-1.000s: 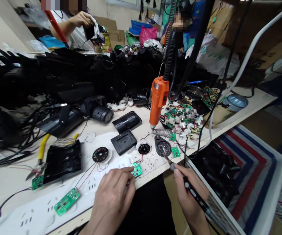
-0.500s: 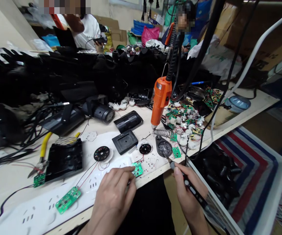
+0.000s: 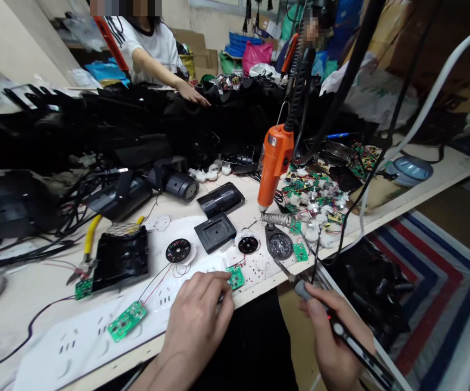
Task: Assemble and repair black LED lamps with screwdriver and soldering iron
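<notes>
My right hand (image 3: 336, 331) is closed round the grip of a soldering iron (image 3: 300, 285). Its tip points at a dark oval dish (image 3: 279, 244) of silvery scraps and lies close to the near rim. My left hand (image 3: 200, 307) rests at the table's front with fingers curled, against the left end of a small green circuit board (image 3: 236, 277); what is in the fingers is hidden. A thin red wire links that board towards a round black LED disc (image 3: 248, 244). Further left, another LED disc (image 3: 178, 250) is wired to a second green board (image 3: 127, 321) on a white panel (image 3: 75, 353).
An orange electric screwdriver (image 3: 274, 163) hangs above a coiled spring holder (image 3: 277, 218). Black housings (image 3: 215, 232) and yellow-handled pliers (image 3: 92, 236) lie left. Boards and white parts (image 3: 312, 201) are heaped right, beside a striped-lined crate (image 3: 426, 282). Across the table a person (image 3: 149, 51) reaches out.
The soldering iron has drawn back slightly, from over the dish to its near rim. My left hand stays by the board. The person opposite now stretches an arm over the black housings. The view has shifted slightly.
</notes>
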